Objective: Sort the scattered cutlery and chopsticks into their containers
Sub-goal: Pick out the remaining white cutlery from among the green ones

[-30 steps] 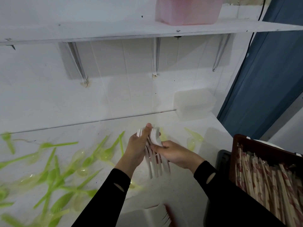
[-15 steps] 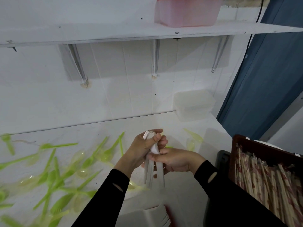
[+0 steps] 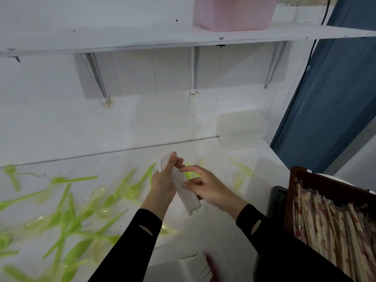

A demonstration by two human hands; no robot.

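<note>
Cutlery (image 3: 203, 269), white and blurred, lies in a tray (image 3: 173, 269) at six o'clock, nearest. Chopsticks (image 3: 335, 231) fill a crate (image 3: 291, 200) at four o'clock. Just beyond, at centre, a white stack (image 3: 188, 197) is held two-handed: the left hand (image 3: 162, 186) wraps its upper end, thumb along it; the right hand (image 3: 211, 190) pinches its middle, index finger lifted. I judge this the squaring-up step; next the stack wants lowering into that tray, ends level. Green spoons (image 3: 69, 210) lie scattered from seven to ten o'clock, a few at two. Farthest, a clear tub (image 3: 242, 127) waits at one o'clock.
</note>
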